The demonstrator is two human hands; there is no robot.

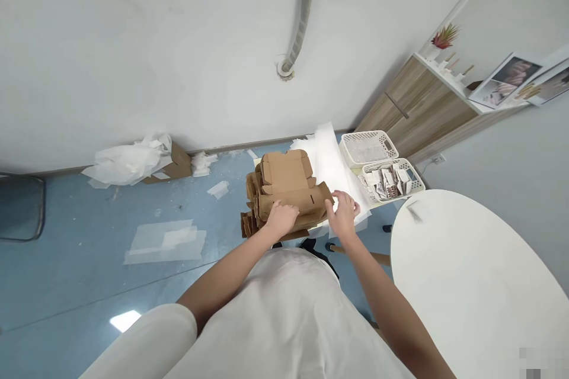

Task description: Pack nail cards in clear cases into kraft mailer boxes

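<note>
A brown flat-cut cardboard box (pixel 287 172) with its flaps spread lies on top of a stack of similar cardboard pieces (pixel 249 222). My left hand (pixel 283 219) rests at the front of the top box, its fingers curled over the front panel. At the right end of that panel, my right hand (pixel 343 213) has its thumb and forefinger at the corner, the other fingers bent. The undersides of both hands' fingers are partly hidden. White wrapping sheets (pixel 331 154) lie just right of the stack.
Two white plastic baskets (pixel 362 161) stand to the right, the nearer holding small packets (pixel 391 180). A round white table (pixel 480 272) fills the right side. By the wall are a wooden cabinet (pixel 418 100) and a carton (pixel 178 163) with white sheeting. Sheets lie on the blue floor (pixel 98 272).
</note>
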